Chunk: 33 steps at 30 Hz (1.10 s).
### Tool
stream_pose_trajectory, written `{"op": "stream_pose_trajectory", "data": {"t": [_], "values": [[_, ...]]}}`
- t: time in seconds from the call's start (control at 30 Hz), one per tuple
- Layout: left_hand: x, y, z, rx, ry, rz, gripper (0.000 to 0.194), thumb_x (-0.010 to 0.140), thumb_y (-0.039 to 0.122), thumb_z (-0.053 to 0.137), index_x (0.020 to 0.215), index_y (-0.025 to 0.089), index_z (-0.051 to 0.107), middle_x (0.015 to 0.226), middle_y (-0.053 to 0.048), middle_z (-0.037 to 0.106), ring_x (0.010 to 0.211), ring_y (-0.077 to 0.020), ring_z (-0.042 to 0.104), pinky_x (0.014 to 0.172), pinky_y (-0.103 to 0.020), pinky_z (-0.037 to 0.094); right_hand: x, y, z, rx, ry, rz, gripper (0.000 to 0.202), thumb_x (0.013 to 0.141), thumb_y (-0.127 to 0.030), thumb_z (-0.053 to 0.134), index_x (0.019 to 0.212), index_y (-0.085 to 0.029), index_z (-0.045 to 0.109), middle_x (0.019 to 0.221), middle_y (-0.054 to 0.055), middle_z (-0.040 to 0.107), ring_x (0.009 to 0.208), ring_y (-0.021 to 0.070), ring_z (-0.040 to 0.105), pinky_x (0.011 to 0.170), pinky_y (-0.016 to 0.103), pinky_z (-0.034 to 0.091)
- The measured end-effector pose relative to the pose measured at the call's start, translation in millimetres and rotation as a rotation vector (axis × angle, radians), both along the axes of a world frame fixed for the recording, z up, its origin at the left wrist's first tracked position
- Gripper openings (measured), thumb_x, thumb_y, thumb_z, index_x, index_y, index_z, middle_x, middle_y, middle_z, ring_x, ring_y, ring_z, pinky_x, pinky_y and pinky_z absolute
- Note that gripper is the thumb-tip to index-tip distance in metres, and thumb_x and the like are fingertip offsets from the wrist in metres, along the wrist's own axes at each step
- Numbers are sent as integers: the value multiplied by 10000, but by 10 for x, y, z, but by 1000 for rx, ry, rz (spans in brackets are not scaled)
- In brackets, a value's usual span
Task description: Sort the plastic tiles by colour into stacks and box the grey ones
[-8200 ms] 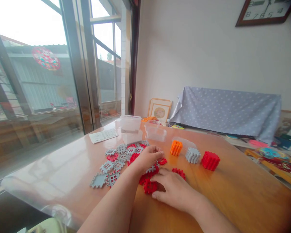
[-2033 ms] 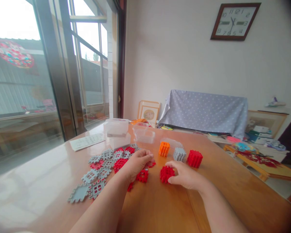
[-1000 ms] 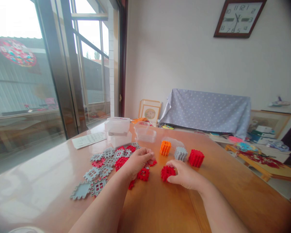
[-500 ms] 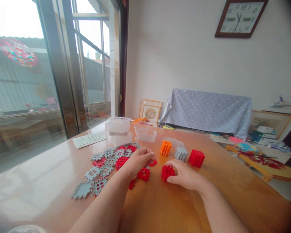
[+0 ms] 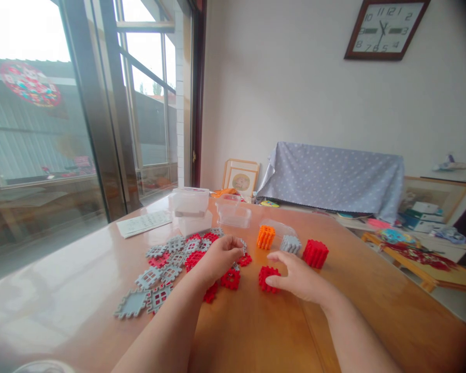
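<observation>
Nearer red stack (image 5: pixel 264 278) sits partly behind right hand (image 5: pixel 301 277).

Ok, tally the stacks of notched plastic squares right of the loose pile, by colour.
Orange notched plastic stack: 1
Grey notched plastic stack: 1
Red notched plastic stacks: 2, one of them by the right hand
Total: 4

Toothed plastic pieces lie on the table (image 5: pixel 264 331).

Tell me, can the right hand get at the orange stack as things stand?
Probably yes: the orange stack stands just beyond the spread fingers of the right hand, with nothing visible between. The grey stack is close on its right.
</observation>
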<state>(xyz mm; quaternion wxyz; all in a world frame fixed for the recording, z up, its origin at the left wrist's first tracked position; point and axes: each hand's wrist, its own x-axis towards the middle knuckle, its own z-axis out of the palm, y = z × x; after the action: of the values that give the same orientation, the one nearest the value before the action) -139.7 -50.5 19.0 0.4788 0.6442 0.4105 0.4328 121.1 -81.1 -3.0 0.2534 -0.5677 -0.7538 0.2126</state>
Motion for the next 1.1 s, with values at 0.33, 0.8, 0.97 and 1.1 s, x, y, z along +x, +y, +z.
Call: {"op": "stream_pose_trajectory", "data": {"t": [0.33,0.8,0.97,1.1], "values": [[-205,23,-204,440,653,-132,296,478,114,768,703,270,655,762,-51,654,825,-282,556,712,-331,362,-115,73,21,263,105,-109,311,871,-440,628,1089,-227,690,1094,83,725,1047,261,660,949,408,500],[121,24,-167,421,456,125,28,781,228,645,799,248,637,764,-12,655,695,-190,560,638,-277,330,-559,-101,48,174,303,-53,322,936,-528,547,1043,-250,670,739,11,687,690,206,650,662,328,512],[269,-113,-97,449,205,102,89,866,317,639,846,232,626,826,-25,657,763,-180,565,690,-270,382,-677,-141,97,1,589,-54,486,914,-634,542,1179,-231,602,852,33,721,703,213,681,603,315,515],[350,-220,-53,448,111,-16,100,848,312,689,876,224,650,913,-52,671,850,-196,585,761,-283,426,-658,-115,146,-21,770,-56,361,896,-532,586,1074,-220,618,913,41,725,766,196,654,638,293,501]]}}
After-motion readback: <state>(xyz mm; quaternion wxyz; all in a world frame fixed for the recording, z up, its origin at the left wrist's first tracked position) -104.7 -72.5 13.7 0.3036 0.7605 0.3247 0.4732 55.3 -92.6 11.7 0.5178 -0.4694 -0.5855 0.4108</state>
